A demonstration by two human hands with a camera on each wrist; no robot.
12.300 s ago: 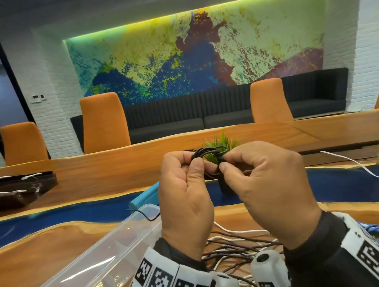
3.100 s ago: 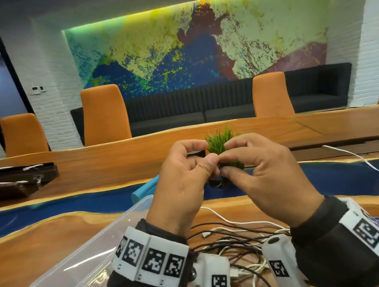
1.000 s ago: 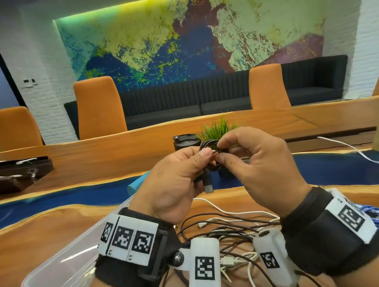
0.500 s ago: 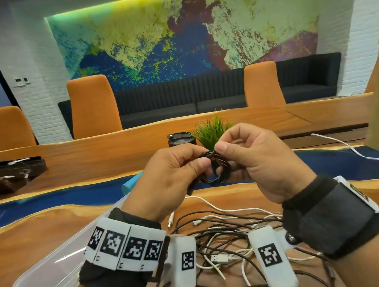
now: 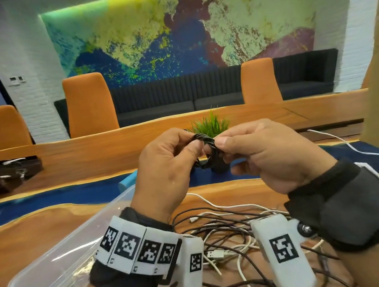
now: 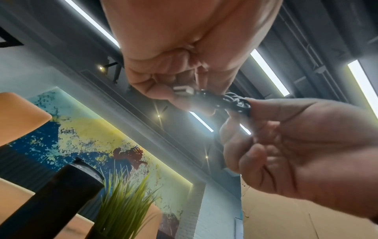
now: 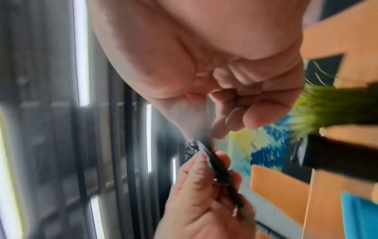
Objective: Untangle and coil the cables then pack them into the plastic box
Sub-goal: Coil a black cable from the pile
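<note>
At the centre of the head view both hands are raised above the table and meet on a small black coiled cable. The left hand has its fingers curled, thumb and forefinger pinching the left side of the coil; in the left wrist view a silver USB plug pokes out between its fingers. The right hand pinches the coil's right side between thumb and forefinger, its other fingers loosely curled below.

Under the wrists, in the lower middle of the frame, a tangle of black and white cables lies on the wooden table, with a loose USB connector among them. The clear plastic box sits at lower left, just beside the tangle, its near end partly hidden by the left wrist. A white cable runs off across the table's blue strip at right.

Behind the hands stands a small potted grass plant, with a dark cylindrical container just beside it in the left wrist view. Orange chairs, a dark sofa and a bright abstract mural fill the upper frame.
</note>
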